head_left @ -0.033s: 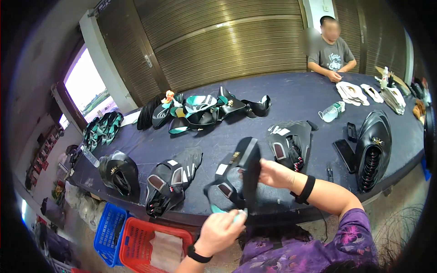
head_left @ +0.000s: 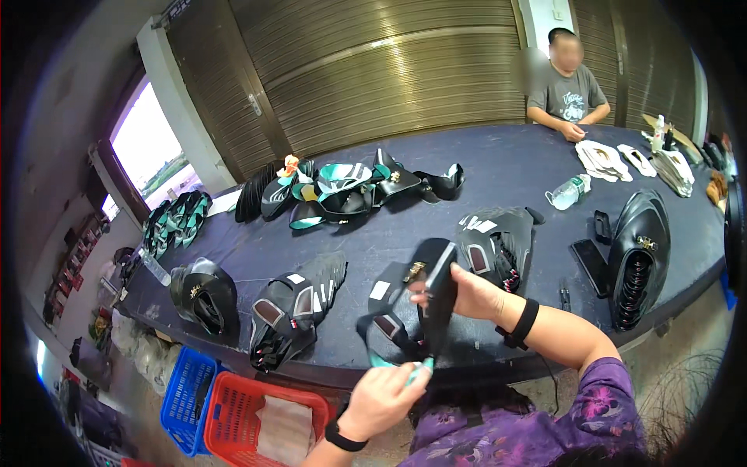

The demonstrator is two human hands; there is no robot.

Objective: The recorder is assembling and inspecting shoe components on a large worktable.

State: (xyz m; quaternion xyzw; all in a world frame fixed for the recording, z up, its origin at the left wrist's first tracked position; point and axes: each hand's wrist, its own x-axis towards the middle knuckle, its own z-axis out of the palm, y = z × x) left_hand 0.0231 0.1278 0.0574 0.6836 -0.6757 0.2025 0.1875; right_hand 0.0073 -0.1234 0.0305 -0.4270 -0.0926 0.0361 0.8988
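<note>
A black shoe upper (head_left: 442,300) with a gold-coloured ornament is held up over the near edge of the table. My right hand (head_left: 476,294) grips its side, fingers and thumb wrapped round it. At its lower end, my left hand (head_left: 385,397) pinches the teal-lined edge. Behind the held piece lie black uppers with white and dark red patches (head_left: 381,292), partly hidden. To the left rest a stack of black patched uppers (head_left: 292,307) and a stack of plain black uppers (head_left: 204,296). Another patched stack (head_left: 498,241) lies just beyond my right hand.
The dark table (head_left: 537,156) holds a heap of teal-lined uppers (head_left: 346,187), a plastic bottle (head_left: 566,191), a phone (head_left: 590,266) and tall nested black uppers (head_left: 640,257). A red basket (head_left: 233,405) and blue basket (head_left: 187,389) stand below. A person (head_left: 572,89) sits opposite.
The held shoe upper has tilted and shifted slightly right, showing more of its ornament. My left hand has moved a little to the right with its lower end.
</note>
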